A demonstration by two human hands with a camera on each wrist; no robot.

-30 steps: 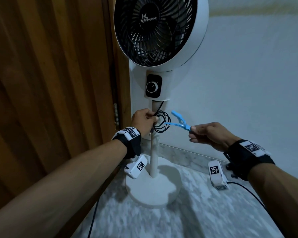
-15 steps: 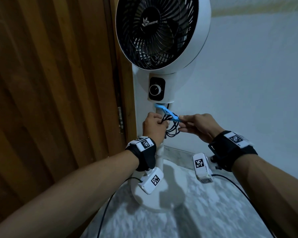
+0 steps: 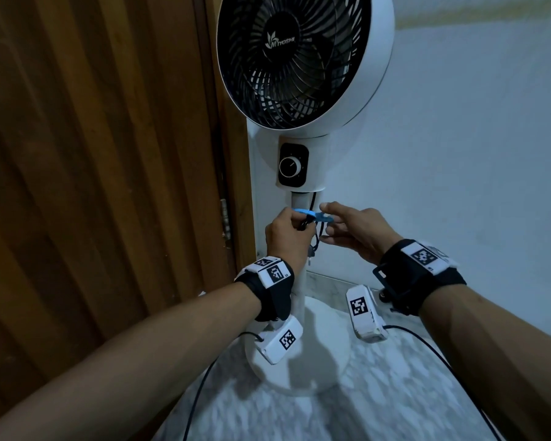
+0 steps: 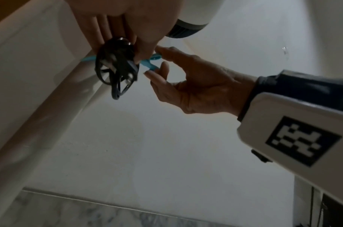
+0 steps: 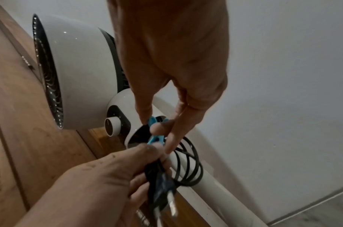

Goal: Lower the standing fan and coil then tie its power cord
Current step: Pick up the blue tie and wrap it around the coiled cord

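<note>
The left hand (image 3: 285,238) is gripping the coiled black power cord (image 5: 188,165) against the white fan pole (image 3: 299,281), just under the control dial (image 3: 290,167). The right hand (image 3: 353,230) is pinching the blue tie (image 4: 150,62) beside the coil.

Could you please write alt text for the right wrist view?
A left hand grips a coiled black power cord against a white fan pole, while the right hand pinches a blue tie above it.
</note>
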